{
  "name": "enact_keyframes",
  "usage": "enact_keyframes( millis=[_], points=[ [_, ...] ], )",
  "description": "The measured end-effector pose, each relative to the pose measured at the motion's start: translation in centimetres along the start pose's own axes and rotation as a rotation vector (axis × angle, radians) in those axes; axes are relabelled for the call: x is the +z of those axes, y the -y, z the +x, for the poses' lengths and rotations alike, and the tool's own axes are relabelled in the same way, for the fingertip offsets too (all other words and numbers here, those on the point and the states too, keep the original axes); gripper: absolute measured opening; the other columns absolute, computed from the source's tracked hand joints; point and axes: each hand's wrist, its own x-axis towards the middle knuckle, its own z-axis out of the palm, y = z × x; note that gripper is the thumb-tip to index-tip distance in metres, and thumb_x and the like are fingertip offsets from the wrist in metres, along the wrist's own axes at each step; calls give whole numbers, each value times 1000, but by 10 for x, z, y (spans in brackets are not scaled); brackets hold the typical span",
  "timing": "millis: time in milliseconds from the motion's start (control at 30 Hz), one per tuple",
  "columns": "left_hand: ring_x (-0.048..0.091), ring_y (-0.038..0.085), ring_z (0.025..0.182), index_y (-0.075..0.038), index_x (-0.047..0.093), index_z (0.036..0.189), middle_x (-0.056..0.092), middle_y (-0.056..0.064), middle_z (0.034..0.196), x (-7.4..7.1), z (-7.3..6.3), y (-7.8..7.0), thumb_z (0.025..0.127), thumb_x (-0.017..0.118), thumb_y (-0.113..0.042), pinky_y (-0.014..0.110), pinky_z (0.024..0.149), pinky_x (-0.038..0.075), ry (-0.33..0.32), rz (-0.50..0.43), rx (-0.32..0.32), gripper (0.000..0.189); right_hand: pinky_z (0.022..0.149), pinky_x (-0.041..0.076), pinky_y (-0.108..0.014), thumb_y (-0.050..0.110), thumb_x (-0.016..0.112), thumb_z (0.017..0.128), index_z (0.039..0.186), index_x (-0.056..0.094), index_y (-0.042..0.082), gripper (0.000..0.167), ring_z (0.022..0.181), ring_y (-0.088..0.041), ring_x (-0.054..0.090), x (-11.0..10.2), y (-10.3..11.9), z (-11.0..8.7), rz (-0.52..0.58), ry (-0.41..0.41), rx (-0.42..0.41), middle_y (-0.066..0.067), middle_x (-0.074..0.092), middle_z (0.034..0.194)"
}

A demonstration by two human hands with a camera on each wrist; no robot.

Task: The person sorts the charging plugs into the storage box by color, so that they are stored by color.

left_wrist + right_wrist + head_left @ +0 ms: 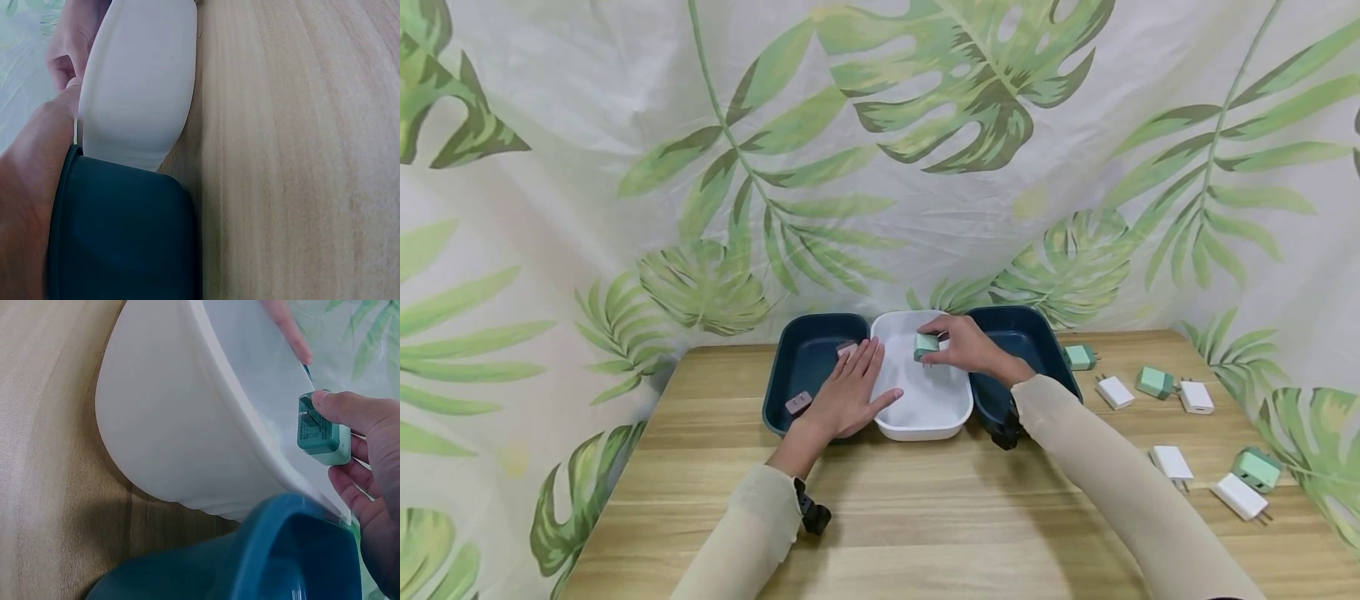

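1. Over the white bin (917, 404), near the back edge of the bench (925, 517), a green charger (927, 346) is held by the right hand (967, 343), pinched between thumb and fingers.
2. The left hand (842, 396) is spread with straight fingers over the neighbouring rims of the white bin and the left blue bin (801, 362); nothing is seen in its grasp, and whether the rims are being pressed cannot be told.
3. The green charger is judged light, stiff and fairly sturdy; its smooth shell might slip under a loose pinch.
4. Hold is best taken on opposite sides of the shell, with the metal prongs (307, 419) on the printed face left free, since they could catch or bend.
5. Towards the bench's right edge, three other green chargers (1153, 382) and four white chargers (1115, 392) are scattered, and the same side grip should suit them.
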Motion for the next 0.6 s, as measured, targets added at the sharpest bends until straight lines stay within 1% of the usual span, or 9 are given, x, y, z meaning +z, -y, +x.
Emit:
enact_keyframes(
  millis=[133,267,467,600],
  points=[
    [1,27,166,-9,5,171,1,9,179,-1,-1,-1,107,33,-71,50,133,5,7,-13,-7,94,97,60,-47,19,89,88,129,74,-2,49,109,-27,72,2,0,2,-1,7,7,-15,75,124],
    [1,27,166,-8,6,171,2,9,179,0,-1,-1,107,33,-71,51,133,7,6,-16,-2,94,97,60,-50,17,89,88,131,73,-3,50,111,-29,72,4,-1,2,9,11,23,-16,75,126],
    [1,28,166,-8,5,171,1,10,179,1,1,-1,107,30,-72,52,133,7,18,-9,0,95,97,59,-51,14,86,91,132,71,-6,49,112,-37,72,5,-4,1,11,-17,33,-20,73,129],
    [1,27,166,-8,5,171,2,10,179,-3,-1,-2,107,33,-71,51,133,6,14,-19,-7,95,98,59,-54,13,87,90,131,71,-6,48,113,-39,71,4,-3,1,19,-25,30,-22,72,129]
  ],
)
